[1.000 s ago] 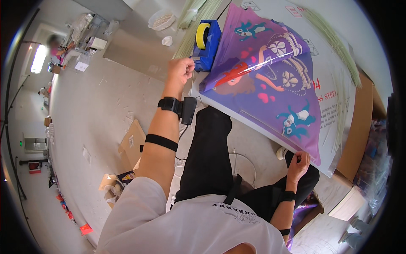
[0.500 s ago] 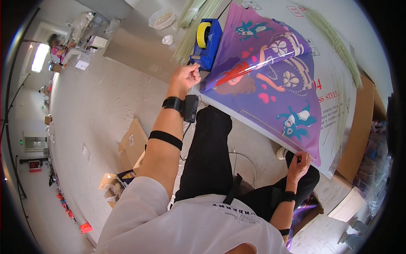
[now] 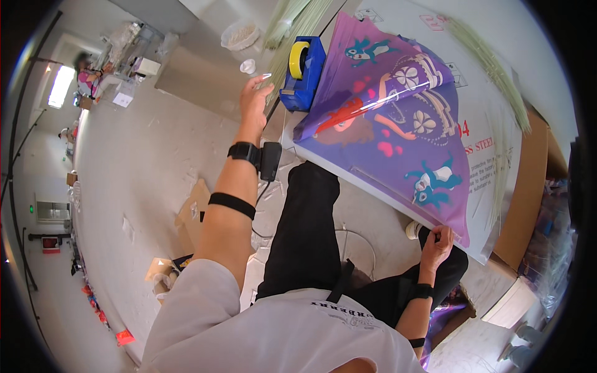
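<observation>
My left hand (image 3: 254,102) is raised left of the blue tape dispenser (image 3: 303,78), apart from it. A small, shiny whitish piece (image 3: 267,75), which looks like clear tape, is at its fingertips. At the table's near edge, my right hand (image 3: 438,245) is closed, with thumb and fingers pinched at the lower corner of a purple printed plastic sheet (image 3: 373,152). What exactly lies between those fingers is mostly hidden. The sheet is fan-shaped, printed with a cartoon figure, and its left side is folded over. A yellow-cored roll (image 3: 299,60) sits in the dispenser.
Thin pale rods lie in bundles behind the dispenser (image 3: 292,28) and at the table's right (image 3: 491,71). Beyond my left hand stand a small white cup (image 3: 247,66) and a white bowl (image 3: 240,37). A cardboard box (image 3: 528,193) stands at the right. Another person (image 3: 87,78) is far left.
My left hand has moved from the dispenser's front to the left and farther away, and a whitish piece now shows at its fingertips. My right hand has stayed at the sheet's corner.
</observation>
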Demonstrator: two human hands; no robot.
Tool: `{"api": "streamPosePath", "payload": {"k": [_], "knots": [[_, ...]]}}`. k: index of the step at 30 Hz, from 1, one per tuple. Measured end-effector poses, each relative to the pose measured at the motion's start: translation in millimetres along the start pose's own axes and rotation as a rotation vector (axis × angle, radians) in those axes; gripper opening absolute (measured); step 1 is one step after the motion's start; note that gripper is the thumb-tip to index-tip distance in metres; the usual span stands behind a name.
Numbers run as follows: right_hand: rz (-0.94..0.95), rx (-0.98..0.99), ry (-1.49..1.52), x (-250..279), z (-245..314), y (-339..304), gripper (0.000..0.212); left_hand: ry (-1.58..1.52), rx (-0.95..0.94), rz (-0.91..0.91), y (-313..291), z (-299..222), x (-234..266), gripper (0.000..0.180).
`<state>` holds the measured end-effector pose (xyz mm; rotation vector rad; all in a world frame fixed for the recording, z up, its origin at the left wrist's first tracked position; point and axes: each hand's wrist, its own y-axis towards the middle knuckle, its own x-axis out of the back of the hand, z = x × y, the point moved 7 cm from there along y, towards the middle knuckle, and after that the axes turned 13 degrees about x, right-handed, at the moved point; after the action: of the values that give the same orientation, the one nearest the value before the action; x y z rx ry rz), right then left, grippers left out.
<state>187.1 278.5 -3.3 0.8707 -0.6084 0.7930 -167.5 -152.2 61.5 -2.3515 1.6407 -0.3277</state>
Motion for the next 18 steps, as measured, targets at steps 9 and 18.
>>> {"api": "streamPosePath", "payload": {"k": [9,18], "knots": [[0.003,0.001,-0.002,-1,2,1,0.016,0.264,0.027,0.194,37,10,-31,0.052],[-0.003,-0.008,0.0,-1,3,3,0.017,0.079,0.155,0.094,45,18,-27,0.043]]}}
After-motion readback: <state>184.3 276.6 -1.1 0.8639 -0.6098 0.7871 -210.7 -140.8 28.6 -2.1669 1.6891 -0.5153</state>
